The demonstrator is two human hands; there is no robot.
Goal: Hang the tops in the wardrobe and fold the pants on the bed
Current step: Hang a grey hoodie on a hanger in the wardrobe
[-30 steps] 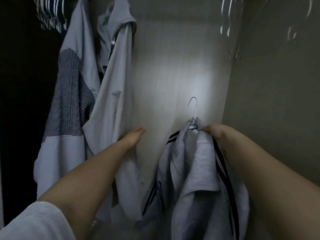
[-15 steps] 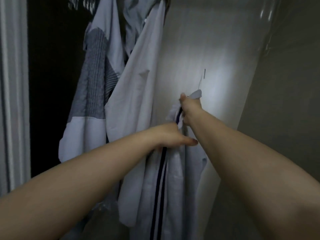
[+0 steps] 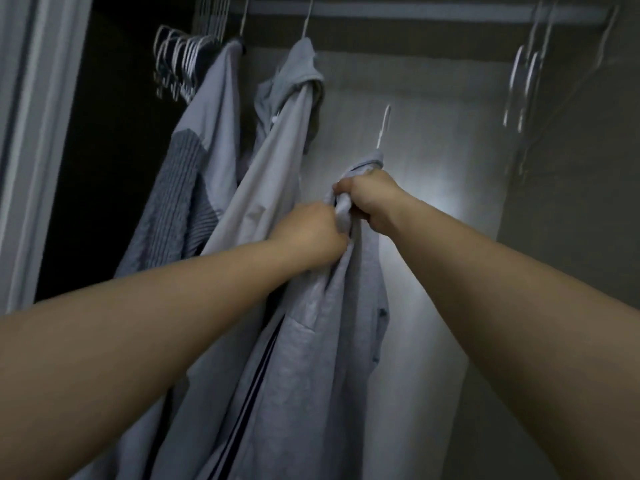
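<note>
- Right hand point(image 3: 367, 199) clenches the grey top point(image 3: 311, 341) at its collar, under the hanger hook point(image 3: 382, 128).
- Left hand point(image 3: 308, 233) grips the fabric just beside.
- Hook sits below the rail point(image 3: 415, 10).
- Two hung tops point(image 3: 242, 150) crowd left; empty hangers point(image 3: 526, 71) right.

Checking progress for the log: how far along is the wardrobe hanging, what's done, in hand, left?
Done: two tops already hang from the rail. In hand: the striped top on its hanger, hook below the rail, not yet hooked; left hand and right hand both grip its collar area. Left: hooking it on. The bed and pants are out of view.
</note>
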